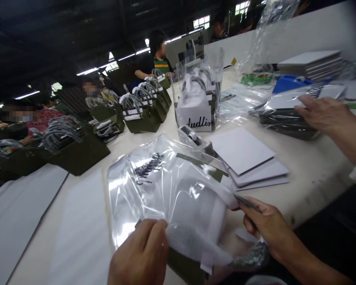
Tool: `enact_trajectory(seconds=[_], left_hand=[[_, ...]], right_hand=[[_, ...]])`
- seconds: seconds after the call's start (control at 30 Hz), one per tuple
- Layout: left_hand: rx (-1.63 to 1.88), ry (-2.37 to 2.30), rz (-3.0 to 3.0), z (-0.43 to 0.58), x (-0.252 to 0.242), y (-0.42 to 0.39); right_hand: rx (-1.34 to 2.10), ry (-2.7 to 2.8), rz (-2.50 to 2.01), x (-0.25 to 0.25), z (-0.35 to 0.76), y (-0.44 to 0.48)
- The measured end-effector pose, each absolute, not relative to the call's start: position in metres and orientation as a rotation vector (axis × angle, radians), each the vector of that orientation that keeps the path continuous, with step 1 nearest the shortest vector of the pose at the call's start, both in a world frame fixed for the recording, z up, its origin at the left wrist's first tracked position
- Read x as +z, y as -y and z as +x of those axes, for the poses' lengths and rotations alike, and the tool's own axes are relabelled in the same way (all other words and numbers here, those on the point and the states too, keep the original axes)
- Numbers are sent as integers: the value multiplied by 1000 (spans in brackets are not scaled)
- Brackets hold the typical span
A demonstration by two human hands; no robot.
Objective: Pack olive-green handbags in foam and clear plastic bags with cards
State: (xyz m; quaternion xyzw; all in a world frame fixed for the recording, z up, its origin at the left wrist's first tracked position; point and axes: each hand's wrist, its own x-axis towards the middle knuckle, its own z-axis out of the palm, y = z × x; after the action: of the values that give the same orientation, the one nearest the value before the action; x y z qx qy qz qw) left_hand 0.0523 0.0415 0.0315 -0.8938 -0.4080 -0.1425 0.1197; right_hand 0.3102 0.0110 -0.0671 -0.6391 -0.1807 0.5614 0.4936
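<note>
Gripping the near edge of a clear plastic bag (pixel 166 186), the left hand (pixel 141 253) has its fingers curled tight on the film. The right hand (pixel 268 229) pinches the bag's right edge, with a thin dark strip under its fingertips. The bag lies flat on the table (pixel 314 174) right in front of the person, its near end at the table edge. Inside it is a handbag (pixel 195 213) wrapped in white sheet, its dark green base showing at the near end, with black lettering on the film above.

Risks, as a judgement: the film looks thin and slick, so a hard pull from either pinch could tear it or make it slip. The white wrap could bunch and snag. The load sits close to the edge and could slide off the table.

Just beyond lie a loose stack of white cards (pixel 246 154) and a tape dispenser (pixel 192 136), near enough for the bag to knock them. Farther on, an upright clear bag holds a white box (pixel 195 113) with black script and wrapped handles. To the right, a co-worker's hand (pixel 323 113) rests flat on a black packet (pixel 284 120) in plastic. Left of centre stands a row of green handbags (pixel 142 118), handles wrapped, white paper tucked in. Far back are stacked white boards (pixel 311 63).
</note>
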Motion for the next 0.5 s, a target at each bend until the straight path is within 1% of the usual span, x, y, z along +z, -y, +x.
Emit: enact_trajectory(seconds=[0.17,0.27,0.4,0.5], left_hand=[[-314,1224,-2462,74,26,-63],[-288,1071,-2526,90,24,-68],[-312,809,-2655,107,22,-60],[-479,847,-2576,95,15,-51]], right_hand=[[1382,498,-1495,-73,290,-15],[1368,495,-1470,-74,284,-23],[1365,422,-1385,-75,275,-40],[1357,320,-1296,-79,267,-50]])
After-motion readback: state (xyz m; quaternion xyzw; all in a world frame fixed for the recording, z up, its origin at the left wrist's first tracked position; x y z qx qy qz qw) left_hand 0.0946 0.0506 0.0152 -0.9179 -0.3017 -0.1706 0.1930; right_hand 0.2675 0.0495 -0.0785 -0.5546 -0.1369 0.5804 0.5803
